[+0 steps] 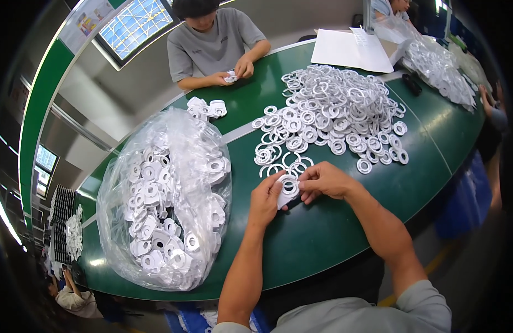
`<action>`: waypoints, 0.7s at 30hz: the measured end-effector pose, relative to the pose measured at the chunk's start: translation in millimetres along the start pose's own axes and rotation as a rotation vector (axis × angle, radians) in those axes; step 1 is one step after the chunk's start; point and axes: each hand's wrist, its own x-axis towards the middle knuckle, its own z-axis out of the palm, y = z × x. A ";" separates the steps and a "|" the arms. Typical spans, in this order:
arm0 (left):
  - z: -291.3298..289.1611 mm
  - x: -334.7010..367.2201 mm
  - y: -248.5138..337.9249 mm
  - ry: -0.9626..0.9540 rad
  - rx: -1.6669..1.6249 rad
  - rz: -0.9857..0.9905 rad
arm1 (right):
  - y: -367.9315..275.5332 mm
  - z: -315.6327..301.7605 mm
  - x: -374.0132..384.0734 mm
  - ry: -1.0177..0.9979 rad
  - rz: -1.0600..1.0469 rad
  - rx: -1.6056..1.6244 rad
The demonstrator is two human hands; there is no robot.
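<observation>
My left hand (265, 201) grips a flat white plastic part (283, 198) with a round opening, thumb on top and fingers underneath. A white ring (290, 185) sits over the round opening of that part. My right hand (325, 181) is closed in a pinch at the ring's right rim; its fingertips partly hide the edge there. Just beyond my hands lie a few loose thin white rings (297, 161), at the near end of a large heap of white rings (334, 111) on the green table (334, 233).
Left of my hands, a big clear plastic bag (115, 222) holds many white flat parts (151, 191). Across the table a person (215, 41) handles a white part beside a small pile (205, 108). White sheets (345, 51) and another clear bag (434, 64) lie at the far right.
</observation>
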 end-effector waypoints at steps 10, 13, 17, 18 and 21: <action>-3.9 1.7 12.8 -0.035 -0.035 -0.051 | 6.5 6.8 10.5 0.145 -0.157 -0.154; 11.4 2.5 8.8 0.101 -0.234 0.041 | 13.7 12.7 14.5 0.151 -0.245 -0.066; 12.1 3.2 6.7 0.065 -0.308 -0.019 | 17.9 7.6 17.2 0.097 -0.257 -0.122; 12.2 6.6 5.9 0.094 -0.291 -0.023 | 15.9 8.5 20.2 0.120 -0.251 -0.156; 9.5 6.7 0.9 0.115 -0.302 -0.042 | 20.2 7.8 28.4 0.146 -0.226 -0.151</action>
